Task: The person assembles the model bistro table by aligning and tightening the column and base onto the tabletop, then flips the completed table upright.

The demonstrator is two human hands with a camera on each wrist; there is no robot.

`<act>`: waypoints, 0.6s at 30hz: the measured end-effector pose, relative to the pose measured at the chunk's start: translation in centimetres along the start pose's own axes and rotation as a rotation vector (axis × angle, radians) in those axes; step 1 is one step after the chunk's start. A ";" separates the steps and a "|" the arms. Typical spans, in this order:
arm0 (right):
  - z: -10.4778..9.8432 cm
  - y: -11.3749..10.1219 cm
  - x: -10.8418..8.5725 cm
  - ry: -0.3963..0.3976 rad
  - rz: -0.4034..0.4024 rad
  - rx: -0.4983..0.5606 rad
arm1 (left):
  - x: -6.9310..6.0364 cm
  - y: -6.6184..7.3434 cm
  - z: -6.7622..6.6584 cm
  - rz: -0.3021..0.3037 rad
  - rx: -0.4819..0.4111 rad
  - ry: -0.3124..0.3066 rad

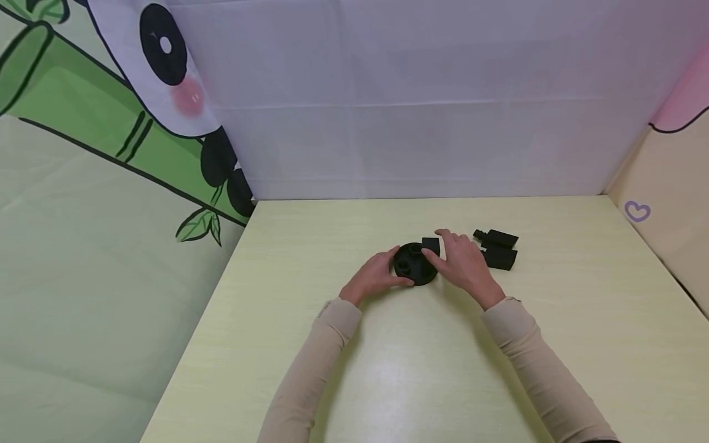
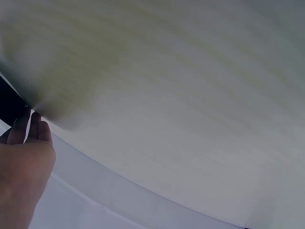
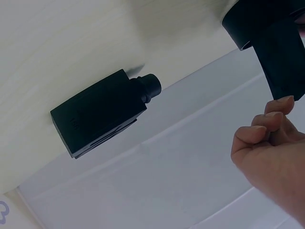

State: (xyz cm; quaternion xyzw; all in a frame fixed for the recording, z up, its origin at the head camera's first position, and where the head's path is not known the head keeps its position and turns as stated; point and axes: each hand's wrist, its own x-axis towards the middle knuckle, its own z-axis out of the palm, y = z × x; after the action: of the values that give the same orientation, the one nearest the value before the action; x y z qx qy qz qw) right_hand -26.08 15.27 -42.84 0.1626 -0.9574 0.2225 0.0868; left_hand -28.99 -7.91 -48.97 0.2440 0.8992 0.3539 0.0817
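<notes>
A round black base (image 1: 419, 271) with circular openings in its top is on the table, and my left hand (image 1: 378, 275) grips its left rim between thumb and fingers. My right hand (image 1: 465, 263) pinches a black rectangular block (image 1: 430, 245) at the base's upper right edge. From the right wrist, this block (image 3: 281, 62) appears against the round base (image 3: 240, 24); whether it sits in an opening is hidden. In the left wrist view, only a dark edge of the base (image 2: 8, 102) shows beyond my fingertips.
Two similar black blocks, one behind (image 1: 503, 239) and one in front (image 1: 500, 258), lie close together right of my right hand. One block (image 3: 97, 114) shows a round neck at its end. The pale table (image 1: 388, 381) meets a fabric wall (image 1: 421, 141) at the back.
</notes>
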 end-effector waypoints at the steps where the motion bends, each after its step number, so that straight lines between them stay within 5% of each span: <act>1: 0.0 0.0 0.0 0.003 0.002 -0.003 | 0.0 0.0 0.0 -0.001 -0.002 0.001; 18: 0.4 -2.2 -2.2 0.038 0.067 -0.019 | -2.2 -0.3 -0.4 0.048 -0.006 -0.020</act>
State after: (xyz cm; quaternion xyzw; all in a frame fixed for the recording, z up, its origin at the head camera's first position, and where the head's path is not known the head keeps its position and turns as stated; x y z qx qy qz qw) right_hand -23.27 13.86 -42.84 0.1255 -0.9625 0.2192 0.0992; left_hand -27.29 -9.42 -48.96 0.2687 0.8912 0.3560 0.0830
